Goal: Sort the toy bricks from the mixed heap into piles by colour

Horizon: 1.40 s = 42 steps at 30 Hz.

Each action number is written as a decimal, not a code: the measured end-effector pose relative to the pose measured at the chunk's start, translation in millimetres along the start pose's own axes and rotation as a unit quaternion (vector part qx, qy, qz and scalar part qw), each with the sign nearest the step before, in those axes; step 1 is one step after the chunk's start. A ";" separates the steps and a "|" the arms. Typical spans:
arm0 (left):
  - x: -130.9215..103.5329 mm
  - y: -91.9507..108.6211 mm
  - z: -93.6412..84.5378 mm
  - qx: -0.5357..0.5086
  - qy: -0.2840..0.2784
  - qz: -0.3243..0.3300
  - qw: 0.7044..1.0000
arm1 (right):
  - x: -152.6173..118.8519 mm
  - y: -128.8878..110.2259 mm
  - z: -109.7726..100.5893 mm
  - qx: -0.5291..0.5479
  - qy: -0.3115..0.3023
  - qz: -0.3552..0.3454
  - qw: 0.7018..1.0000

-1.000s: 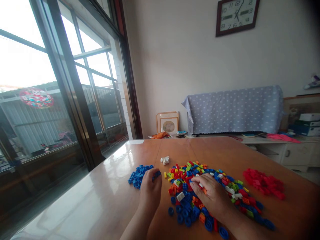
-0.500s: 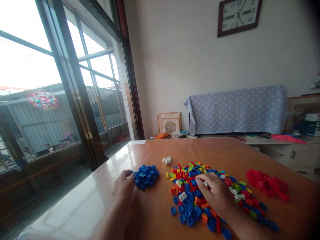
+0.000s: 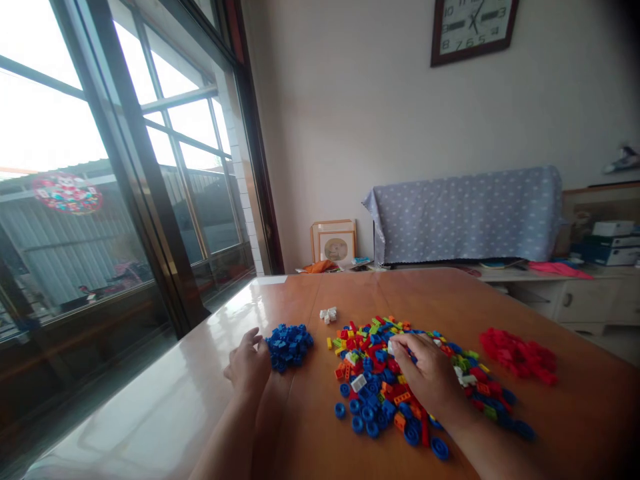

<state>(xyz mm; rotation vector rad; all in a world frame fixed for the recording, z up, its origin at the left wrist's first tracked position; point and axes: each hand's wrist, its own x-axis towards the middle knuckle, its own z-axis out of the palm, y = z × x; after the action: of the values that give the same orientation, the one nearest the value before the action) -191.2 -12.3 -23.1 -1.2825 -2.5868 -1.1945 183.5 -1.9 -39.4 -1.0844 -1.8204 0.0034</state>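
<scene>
My left hand (image 3: pixel 249 363) is beside the left edge of a heap of blue bricks (image 3: pixel 289 347), its fingers apart and nothing seen in them. Over the large mixed pile of coloured bricks (image 3: pixel 373 393), my right hand (image 3: pixel 425 367) pinches a small white brick (image 3: pixel 391 347) between thumb and forefinger. Beyond the piles lies a small cluster of white bricks (image 3: pixel 329 315). A heap of red bricks (image 3: pixel 520 355) sits on the right side of the wooden table (image 3: pixel 310 433).
A glass door (image 3: pixel 165 200) stands along the left. Behind the table are a cloth-covered object (image 3: pixel 465 217), framed pictures (image 3: pixel 336 245) and a white cabinet (image 3: pixel 590 300). A clock (image 3: pixel 473 28) hangs on the wall.
My left fingers have opened and come slightly away from the blue heap. My right hand has lifted a little, with a white brick now showing at its fingertips. The view has shifted slightly.
</scene>
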 end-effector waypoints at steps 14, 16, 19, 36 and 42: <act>-102.0 121.9 21.8 -0.029 -0.230 0.446 0.864 | 2.5 10.0 1.9 -0.040 0.015 0.056 0.998; -113.2 132.9 31.0 -0.019 -0.221 0.458 0.861 | 2.4 10.2 1.7 -0.042 0.012 0.056 0.997; -122.0 142.4 44.4 -0.002 -0.204 0.458 0.865 | 1.7 12.3 1.6 -0.041 0.011 0.048 0.998; -74.2 107.6 27.3 -0.082 -0.140 0.335 0.928 | 0.8 24.0 -0.1 -0.031 0.014 0.032 0.999; -12.3 54.3 5.4 0.010 -0.035 0.177 0.983 | -1.3 24.9 1.9 -0.032 0.006 0.036 0.999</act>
<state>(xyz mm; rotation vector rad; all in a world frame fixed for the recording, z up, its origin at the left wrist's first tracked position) -144.1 3.0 3.0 -1.7167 -2.2685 -1.0712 198.9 13.1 -52.3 -1.1930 -1.7806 -0.0194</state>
